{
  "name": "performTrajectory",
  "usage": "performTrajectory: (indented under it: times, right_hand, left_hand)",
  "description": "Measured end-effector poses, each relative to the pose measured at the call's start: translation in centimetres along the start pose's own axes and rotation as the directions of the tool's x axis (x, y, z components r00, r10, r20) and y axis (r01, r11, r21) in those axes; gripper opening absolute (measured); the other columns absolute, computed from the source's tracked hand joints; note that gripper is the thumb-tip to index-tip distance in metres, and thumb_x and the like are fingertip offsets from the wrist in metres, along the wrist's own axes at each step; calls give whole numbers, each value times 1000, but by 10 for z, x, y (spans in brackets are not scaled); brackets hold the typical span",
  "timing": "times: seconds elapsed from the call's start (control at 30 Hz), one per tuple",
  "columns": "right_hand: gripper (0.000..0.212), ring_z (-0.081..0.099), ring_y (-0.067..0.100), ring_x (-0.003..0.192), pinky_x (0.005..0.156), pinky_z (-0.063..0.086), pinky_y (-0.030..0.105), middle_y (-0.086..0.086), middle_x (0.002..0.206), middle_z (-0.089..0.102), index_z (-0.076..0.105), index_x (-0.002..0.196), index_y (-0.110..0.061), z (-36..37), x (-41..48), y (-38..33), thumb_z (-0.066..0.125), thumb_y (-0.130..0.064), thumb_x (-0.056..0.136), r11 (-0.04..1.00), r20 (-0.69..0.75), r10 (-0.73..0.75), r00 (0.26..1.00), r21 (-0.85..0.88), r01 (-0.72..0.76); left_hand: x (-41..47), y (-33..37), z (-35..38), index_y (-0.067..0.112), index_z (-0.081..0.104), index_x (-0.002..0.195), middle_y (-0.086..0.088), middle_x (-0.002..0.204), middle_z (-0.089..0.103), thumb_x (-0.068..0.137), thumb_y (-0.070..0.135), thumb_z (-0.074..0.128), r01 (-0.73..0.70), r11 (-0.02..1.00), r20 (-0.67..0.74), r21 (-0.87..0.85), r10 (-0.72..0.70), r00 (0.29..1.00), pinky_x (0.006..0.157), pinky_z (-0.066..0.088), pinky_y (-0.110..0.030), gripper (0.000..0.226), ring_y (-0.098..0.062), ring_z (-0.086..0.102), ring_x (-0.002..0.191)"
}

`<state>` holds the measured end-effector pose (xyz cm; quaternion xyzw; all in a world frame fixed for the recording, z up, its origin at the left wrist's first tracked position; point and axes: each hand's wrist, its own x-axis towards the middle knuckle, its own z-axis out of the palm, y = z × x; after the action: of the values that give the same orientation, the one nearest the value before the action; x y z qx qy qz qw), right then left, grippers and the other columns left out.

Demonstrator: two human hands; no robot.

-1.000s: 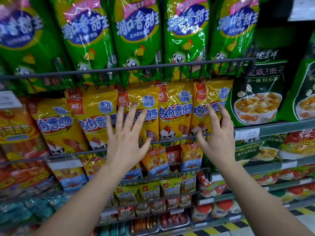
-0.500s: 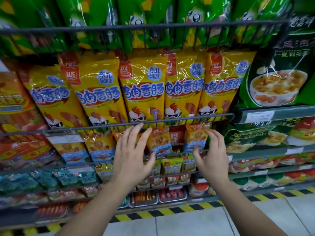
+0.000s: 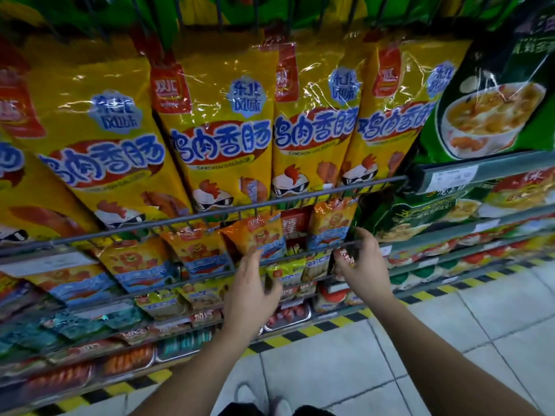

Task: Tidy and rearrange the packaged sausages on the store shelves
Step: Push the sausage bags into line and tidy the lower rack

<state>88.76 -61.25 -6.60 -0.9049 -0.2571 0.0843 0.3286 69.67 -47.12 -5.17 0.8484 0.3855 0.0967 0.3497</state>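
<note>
on my feed the big yellow chicken sausage packs (image 3: 222, 139) fill the upper shelf, standing side by side and leaning a little left, their lower edges behind the upper wire rail (image 3: 210, 216). just below that rail sit the small orange-and-blue sausage packs (image 3: 265, 235) in a row, held in by the lower wire rail (image 3: 312, 254).

both hands are at that lower row. the left hand (image 3: 250, 295) reaches up with loose, slightly bent fingers, holding nothing. its fingertips (image 3: 255, 256) are at the bottom edge of one small pack, right at the lower rail; they look to be touching it, though the blur makes me unsure. the right hand (image 3: 365, 268) is at the right end of the same rail, thumb on top and fingers curved in beneath. a red-and-white pack (image 3: 341, 254) shows between them, but i cannot tell whether the hand pinches it, grips the rail, or only hovers there. the two hands are apart, with a couple of small packs between them.

to the right stand green soup packs (image 3: 492, 109) with a price tag (image 3: 453, 177) on the shelf edge under them. lower down a metal tray (image 3: 289, 318) holds red sausages, and a yellow-and-black hazard stripe (image 3: 324, 325) runs along the shelf base beside the pale floor tiles (image 3: 450, 319).
</note>
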Motion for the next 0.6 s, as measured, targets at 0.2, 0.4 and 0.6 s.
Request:
performTrajectory:
  times: [0.2, 0.4, 0.6]
  right_hand:
    - [72, 54, 24, 122, 81, 44, 29, 6, 145, 47, 27, 150, -13, 3, 21, 9, 65, -33, 92, 997, 28, 69, 997, 41, -70]
    - [60, 59, 26, 116, 86, 54, 42, 7, 131, 58, 34, 145, -13, 1, 44, 22, 62, -30, 94, 996, 86, 8, 996, 86, -15]
    - [34, 66, 25, 79, 57, 47, 30, 8, 98, 68, 48, 126, -11, 1, 73, 37, 58, -24, 96, 996, 227, -94, 969, 20, 92]
  left_hand:
    - [23, 29, 31, 24, 33, 149, 8, 152, 38, 94, 38, 59, -66, 996, 75, -59, 70, 995, 100, 44, -29, 61, -12, 43, 134]
    - [48, 56, 59, 19, 35, 148, 1, 149, 44, 95, 35, 60, -6, 995, 62, -100, 12, 998, 108, 39, -32, 61, -17, 44, 135]
    - [77, 78, 88, 9, 42, 146, -6, 137, 56, 97, 38, 58, 167, 982, 18, -93, -166, 986, 93, 44, -25, 59, -22, 58, 119]
